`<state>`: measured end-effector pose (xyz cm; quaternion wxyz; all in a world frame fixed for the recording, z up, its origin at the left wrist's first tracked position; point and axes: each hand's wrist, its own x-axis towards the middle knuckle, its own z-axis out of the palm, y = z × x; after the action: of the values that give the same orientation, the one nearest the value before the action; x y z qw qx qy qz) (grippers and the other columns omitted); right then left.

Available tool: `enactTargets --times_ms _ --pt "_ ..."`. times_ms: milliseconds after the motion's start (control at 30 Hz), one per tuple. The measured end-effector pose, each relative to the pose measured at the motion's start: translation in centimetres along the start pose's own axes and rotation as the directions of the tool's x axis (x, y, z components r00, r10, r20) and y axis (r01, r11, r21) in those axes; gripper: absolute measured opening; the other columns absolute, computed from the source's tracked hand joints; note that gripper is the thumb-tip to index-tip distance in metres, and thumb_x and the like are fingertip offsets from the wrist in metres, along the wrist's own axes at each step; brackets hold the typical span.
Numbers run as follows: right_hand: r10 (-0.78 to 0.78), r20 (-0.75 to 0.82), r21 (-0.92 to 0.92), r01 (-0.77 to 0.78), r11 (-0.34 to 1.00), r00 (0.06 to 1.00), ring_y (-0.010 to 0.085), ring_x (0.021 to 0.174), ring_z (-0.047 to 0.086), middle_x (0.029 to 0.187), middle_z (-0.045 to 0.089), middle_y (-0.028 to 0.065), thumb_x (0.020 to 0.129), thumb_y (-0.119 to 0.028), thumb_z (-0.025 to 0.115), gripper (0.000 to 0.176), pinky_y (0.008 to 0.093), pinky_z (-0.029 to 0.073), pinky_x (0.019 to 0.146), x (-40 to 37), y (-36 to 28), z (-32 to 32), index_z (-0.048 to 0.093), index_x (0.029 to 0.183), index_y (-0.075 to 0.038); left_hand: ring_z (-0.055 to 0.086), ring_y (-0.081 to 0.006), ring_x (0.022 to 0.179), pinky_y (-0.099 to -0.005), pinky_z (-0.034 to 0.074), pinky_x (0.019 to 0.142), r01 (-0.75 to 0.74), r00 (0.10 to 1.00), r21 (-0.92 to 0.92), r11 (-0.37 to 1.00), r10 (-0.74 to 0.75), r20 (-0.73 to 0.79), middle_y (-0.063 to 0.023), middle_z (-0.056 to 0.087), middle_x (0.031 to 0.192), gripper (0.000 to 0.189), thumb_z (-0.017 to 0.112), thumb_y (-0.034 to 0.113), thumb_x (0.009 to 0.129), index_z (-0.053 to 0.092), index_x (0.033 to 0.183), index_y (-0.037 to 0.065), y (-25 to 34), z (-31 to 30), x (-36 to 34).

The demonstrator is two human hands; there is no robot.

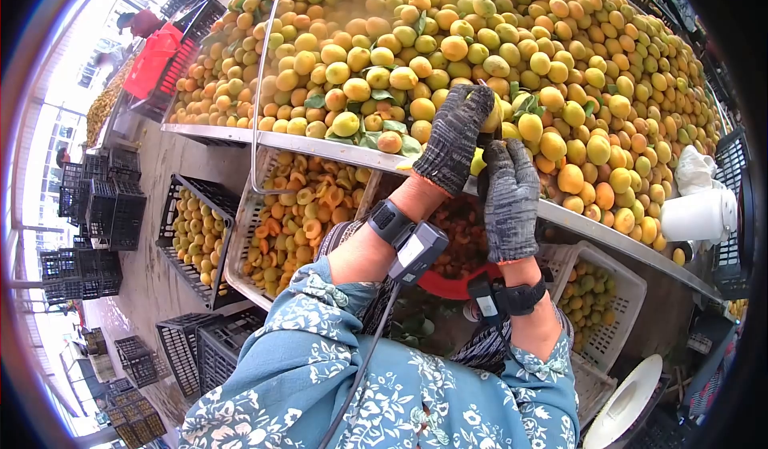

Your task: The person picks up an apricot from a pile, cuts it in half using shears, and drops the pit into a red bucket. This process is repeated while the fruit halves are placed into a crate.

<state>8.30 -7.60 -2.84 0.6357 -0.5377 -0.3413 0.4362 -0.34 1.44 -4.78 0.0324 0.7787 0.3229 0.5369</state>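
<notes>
Both hands wear dark grey knit gloves and meet at the near edge of a large heap of yellow-orange apricots [592, 113]. My left hand [452, 141] is closed, its fingers curled around a yellow apricot [496, 116]. Just right of it and lower, my right hand [512, 197] is closed, with its fingertips close beneath that fruit. A narrow dark object [483, 141] shows between the hands; its shape is mostly hidden. Under them is a red-rimmed container [448, 286] holding dark reddish pieces.
A metal table edge [320, 146] runs below the heap, with a bent metal rod [261, 73] at left. Crates of halved fruit [308, 209] and whole fruit [590, 297] flank my lap. Black crates [112, 209] stand left; a white container [696, 215] sits right.
</notes>
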Motion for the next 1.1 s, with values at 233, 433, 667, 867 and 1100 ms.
enactTargets --times_ms 233,433,667,867,1100 --pt "-0.023 0.057 -0.14 0.031 0.99 0.998 0.0128 0.074 0.056 0.085 0.064 0.0056 0.093 -0.016 0.057 0.023 0.0275 0.047 0.068 -0.1 -0.5 -0.2 0.06 0.106 0.003 0.053 -0.0135 0.088 -0.0273 0.046 0.08 0.329 0.923 -0.49 0.807 -0.384 -0.012 -0.0074 0.056 0.095 0.02 0.047 0.02 0.097 0.055 0.105 0.003 1.7 -0.3 0.5" --pt "0.072 0.06 -0.092 -0.066 0.994 0.996 0.0117 0.076 0.053 0.083 0.061 0.0044 0.092 -0.013 0.057 0.021 0.0249 0.046 0.068 0.0 -0.6 0.0 0.06 0.104 0.004 0.057 -0.0111 0.082 -0.0252 0.049 0.07 0.502 0.625 -0.858 -0.112 -0.639 0.449 -0.0019 0.059 0.092 0.026 0.051 0.032 0.096 0.056 0.105 0.008 2.3 -1.1 0.8" --pt "0.0 0.053 0.072 -0.004 0.997 0.999 0.0103 0.082 0.056 0.095 0.063 0.0057 0.092 -0.011 0.058 0.027 0.0219 0.047 0.073 1.2 -0.4 -0.6 0.057 0.113 0.006 0.058 -0.0107 0.077 -0.0256 0.049 0.064 0.604 0.366 -0.636 -0.481 -0.541 0.757 -0.0017 0.061 0.09 0.034 0.058 0.04 0.091 0.059 0.105 0.01 2.9 -1.0 0.6" --pt "-0.252 0.133 -0.168 0.273 0.947 0.958 0.0091 0.077 0.056 0.09 0.063 0.0047 0.091 -0.011 0.058 0.026 0.0221 0.047 0.067 0.3 -0.7 -1.6 0.057 0.113 0.004 0.051 -0.0087 0.087 -0.0236 0.045 0.077 0.646 0.734 -0.749 0.148 -0.391 0.555 -0.0001 0.053 0.096 0.025 0.054 0.027 0.094 0.054 0.109 0.007 1.9 -1.9 1.5" --pt "0.001 0.074 -0.059 0.003 0.998 0.997 0.0169 0.084 0.058 0.1 0.062 0.0128 0.086 -0.002 0.058 0.026 0.0292 0.049 0.075 0.1 0.4 -1.7 0.059 0.111 0.004 0.055 -0.0283 0.098 -0.0334 0.045 0.085 0.135 0.984 -0.186 0.973 -0.11 0.138 -0.017 0.055 0.103 0.021 0.046 0.009 0.094 0.055 0.109 -0.002 2.2 -1.9 0.2"
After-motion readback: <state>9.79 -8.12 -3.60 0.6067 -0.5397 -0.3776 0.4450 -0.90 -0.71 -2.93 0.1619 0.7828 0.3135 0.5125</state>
